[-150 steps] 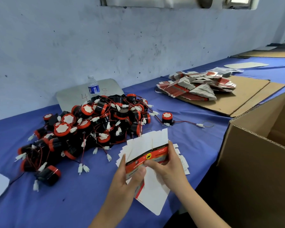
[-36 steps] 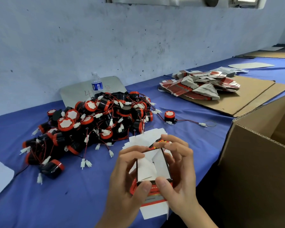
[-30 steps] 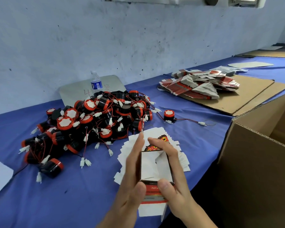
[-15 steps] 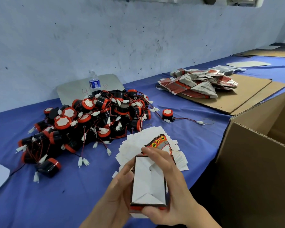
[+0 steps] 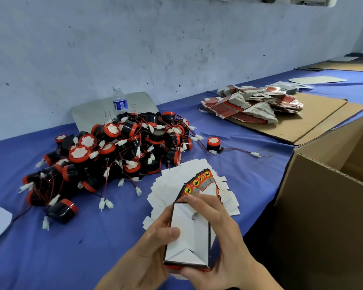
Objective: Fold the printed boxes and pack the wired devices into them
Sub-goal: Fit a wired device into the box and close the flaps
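Both hands hold one printed box (image 5: 190, 235) above the desk's (image 5: 239, 143) near edge: left hand (image 5: 155, 245) with thumb pressed on the inner flap, right hand (image 5: 220, 233) with fingers (image 5: 199, 200) curled round its far end. In my judgement, uneven thumb pressure could buckle the half-tucked flaps so the bottom fails to lock. Count: one box in hand, one fanned stack of flats (image 5: 189, 176), one further heap (image 5: 249, 105), one device (image 5: 213, 142) apart from a pile (image 5: 113, 151) too tangled to count.

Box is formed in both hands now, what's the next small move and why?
Probably reach the left hand to the lone wired device lying apart from the pile. The printed box is erected, its white interior shows empty, and the right hand already grips it, so one hand could go fetch.
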The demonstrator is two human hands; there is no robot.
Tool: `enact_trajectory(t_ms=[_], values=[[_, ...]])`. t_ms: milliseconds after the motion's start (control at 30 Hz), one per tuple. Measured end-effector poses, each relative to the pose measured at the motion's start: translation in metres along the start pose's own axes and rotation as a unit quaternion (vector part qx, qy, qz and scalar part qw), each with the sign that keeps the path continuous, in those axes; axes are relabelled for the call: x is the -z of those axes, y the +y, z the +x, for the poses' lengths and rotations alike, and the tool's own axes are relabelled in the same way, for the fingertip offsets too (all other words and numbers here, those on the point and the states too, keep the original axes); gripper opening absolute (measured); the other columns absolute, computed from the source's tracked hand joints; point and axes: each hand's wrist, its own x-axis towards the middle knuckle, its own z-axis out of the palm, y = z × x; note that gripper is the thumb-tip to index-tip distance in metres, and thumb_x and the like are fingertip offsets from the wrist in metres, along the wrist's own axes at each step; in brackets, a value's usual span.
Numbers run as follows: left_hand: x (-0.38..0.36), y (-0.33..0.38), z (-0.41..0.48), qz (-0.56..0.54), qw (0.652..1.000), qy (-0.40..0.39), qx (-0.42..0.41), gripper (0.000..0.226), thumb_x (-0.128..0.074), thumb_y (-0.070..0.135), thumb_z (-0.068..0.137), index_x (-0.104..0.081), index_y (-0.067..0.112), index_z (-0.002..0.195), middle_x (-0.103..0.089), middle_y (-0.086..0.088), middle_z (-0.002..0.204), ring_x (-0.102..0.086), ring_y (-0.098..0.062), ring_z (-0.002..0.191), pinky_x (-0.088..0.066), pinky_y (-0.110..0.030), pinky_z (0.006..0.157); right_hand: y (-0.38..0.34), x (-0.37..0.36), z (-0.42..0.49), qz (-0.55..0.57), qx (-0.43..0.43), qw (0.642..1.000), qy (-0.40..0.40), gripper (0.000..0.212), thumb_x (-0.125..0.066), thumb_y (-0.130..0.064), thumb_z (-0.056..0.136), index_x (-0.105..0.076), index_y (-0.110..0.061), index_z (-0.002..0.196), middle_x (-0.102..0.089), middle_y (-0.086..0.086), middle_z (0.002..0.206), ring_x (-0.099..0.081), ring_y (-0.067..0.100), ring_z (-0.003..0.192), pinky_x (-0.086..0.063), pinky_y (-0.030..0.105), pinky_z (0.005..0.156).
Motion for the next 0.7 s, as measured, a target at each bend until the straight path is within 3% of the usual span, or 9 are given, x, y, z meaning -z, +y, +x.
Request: enact_trajectory(t_ms=[67, 133, 167, 200, 267, 367, 467, 533, 700], values=[[-0.004, -0.003, -0.003, 0.078, 0.996, -0.023, -0.03, 0.064, -0.063, 0.013, 0.09, -0.029, 0.003, 0.144, -0.074, -0.003, 0.099, -0.07, -0.009, 0.089, -0.056, -0.022, 0.06, -0.001, 0.0, 0.001, -0.004, 0.0, 1.0, -0.004, 0.095, -0.084, -0.028, 0.062, -0.036, -0.026, 0.144, -0.047, 0.001, 0.134, -0.051, 0.021, 0.125, -0.045, 0.033, 0.097], [0.011, -0.009, 0.0, 0.002, 0.999, 0.049, -0.009, 0.063, -0.056, 0.016, 0.083, -0.036, -0.002, 0.139, -0.075, 0.002, 0.075, -0.069, -0.003, 0.065, -0.051, -0.018, 0.048, -0.002, 0.0, 0.001, 0.001, -0.004, 1.0, -0.011, 0.096, -0.086, -0.025, 0.062, -0.036, -0.026, 0.144, -0.046, 0.001, 0.135, -0.05, 0.021, 0.125, -0.045, 0.033, 0.097], [0.008, -0.006, -0.001, -0.064, 0.998, -0.011, 0.007, 0.061, -0.054, 0.018, 0.09, -0.029, 0.002, 0.143, -0.075, 0.002, 0.085, -0.07, -0.004, 0.073, -0.053, -0.019, 0.055, -0.002, 0.0, 0.001, 0.004, -0.007, 1.0, -0.014, 0.094, -0.085, -0.026, 0.063, -0.036, -0.026, 0.144, -0.046, 0.001, 0.135, -0.049, 0.021, 0.126, -0.044, 0.032, 0.098], [-0.002, -0.005, -0.002, -0.02, 0.999, -0.033, 0.007, 0.057, -0.048, 0.018, 0.099, -0.016, 0.009, 0.147, -0.071, 0.003, 0.104, -0.068, -0.008, 0.089, -0.054, -0.021, 0.067, -0.003, 0.001, 0.001, 0.008, -0.01, 1.0, -0.017, 0.091, -0.084, -0.029, 0.066, -0.036, -0.027, 0.144, -0.046, 0.0, 0.135, -0.049, 0.021, 0.127, -0.043, 0.032, 0.099], [-0.007, 0.0, -0.01, 0.079, 0.995, 0.053, -0.028, 0.058, -0.039, 0.015, 0.103, -0.003, 0.016, 0.148, -0.064, 0.008, 0.118, -0.063, -0.012, 0.102, -0.052, -0.024, 0.077, -0.004, 0.001, 0.0, 0.018, -0.017, 0.999, -0.027, 0.082, -0.077, -0.04, 0.074, -0.036, -0.029, 0.144, -0.045, -0.003, 0.137, -0.048, 0.02, 0.129, -0.042, 0.031, 0.101], [0.015, -0.005, -0.004, 0.033, 0.999, 0.005, 0.027, 0.055, -0.055, 0.007, 0.092, -0.03, 0.012, 0.141, -0.073, 0.011, 0.094, -0.069, -0.005, 0.085, -0.055, -0.021, 0.059, -0.003, 0.001, -0.002, 0.018, -0.028, 0.999, -0.042, 0.076, -0.071, -0.051, 0.078, -0.034, -0.034, 0.142, -0.043, -0.006, 0.139, -0.046, 0.02, 0.131, -0.042, 0.034, 0.102], [0.01, 0.002, -0.001, 0.043, 0.997, -0.058, 0.036, 0.065, -0.067, 0.006, 0.072, -0.049, 0.012, 0.135, -0.066, -0.01, 0.115, -0.065, -0.024, 0.104, -0.057, -0.033, 0.069, -0.001, 0.002, -0.003, -0.006, -0.033, 0.997, -0.063, 0.077, -0.073, -0.052, 0.076, -0.033, -0.039, 0.14, -0.042, -0.01, 0.139, -0.047, 0.017, 0.13, -0.044, 0.035, 0.1], [0.015, 0.002, 0.002, 0.071, 0.997, -0.024, 0.035, 0.059, -0.07, 0.007, 0.059, -0.067, 0.013, 0.117, -0.065, -0.017, 0.113, -0.066, -0.028, 0.101, -0.056, -0.036, 0.072, -0.001, 0.003, -0.002, -0.023, -0.032, 0.997, -0.073, 0.074, -0.07, -0.055, 0.077, -0.033, -0.04, 0.139, -0.042, -0.012, 0.139, -0.047, 0.015, 0.129, -0.047, 0.036, 0.097], [0.012, 0.002, 0.001, 0.118, 0.992, 0.005, 0.044, 0.064, -0.073, 0.007, 0.058, -0.063, 0.01, 0.121, -0.063, -0.023, 0.115, -0.064, -0.035, 0.101, -0.055, -0.041, 0.077, -0.002, 0.001, -0.005, -0.032, -0.04, 0.996, -0.077, 0.08, -0.077, -0.05, 0.073, -0.033, -0.044, 0.139, -0.042, -0.015, 0.139, -0.046, 0.012, 0.13, -0.047, 0.038, 0.099]])
